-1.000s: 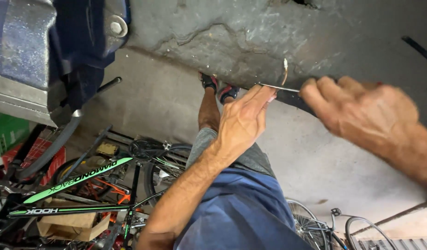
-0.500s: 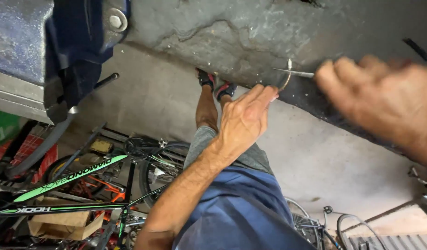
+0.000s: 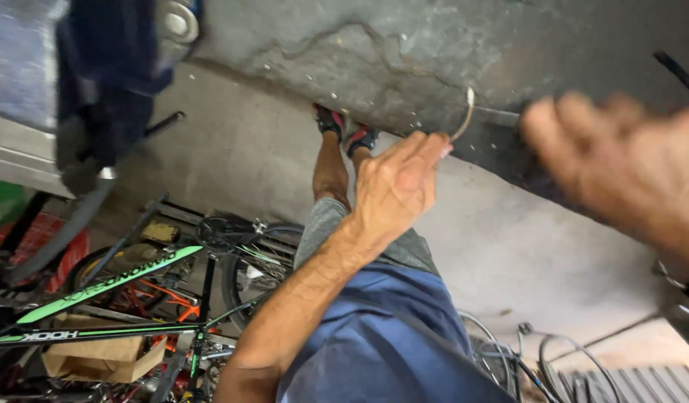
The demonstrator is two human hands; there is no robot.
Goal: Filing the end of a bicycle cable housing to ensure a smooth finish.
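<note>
**Steel wire pinched at the bench edge**

Steel wire (image 3: 464, 116), thin and curved, sits at one o'clock from your left hand (image 3: 393, 186), whose fingertips are closed on its lower end. Your right hand (image 3: 621, 168) is at three o'clock, blurred; I cannot tell whether its fingers grip anything. The dark bench edge (image 3: 509, 157) runs between them. A green and black bicycle frame (image 3: 98, 287) lies at eight o'clock below.
</note>
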